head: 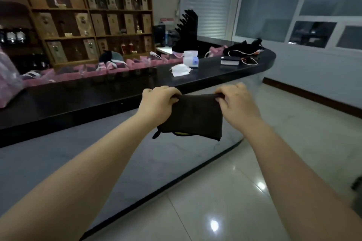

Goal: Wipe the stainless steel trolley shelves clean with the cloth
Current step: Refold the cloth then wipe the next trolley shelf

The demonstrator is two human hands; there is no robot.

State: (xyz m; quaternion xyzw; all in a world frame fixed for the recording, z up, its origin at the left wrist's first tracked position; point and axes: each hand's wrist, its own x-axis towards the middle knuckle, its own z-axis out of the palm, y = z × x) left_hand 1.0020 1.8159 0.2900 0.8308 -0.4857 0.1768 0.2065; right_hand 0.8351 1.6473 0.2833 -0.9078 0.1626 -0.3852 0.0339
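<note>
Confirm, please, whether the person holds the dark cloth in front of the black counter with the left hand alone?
Not alone: the head view shows the left hand and the right hand both gripping the top edge of the dark cloth in front of the black counter.

Dark folded cloth pinched at top corners by left hand and right hand, before black counter.

Finding no legible text: labels on the boxes in the wooden shelving blurring into pale patches, bottles at left showing smeared white labels, red signs on the far wall being too small to decipher.
</note>
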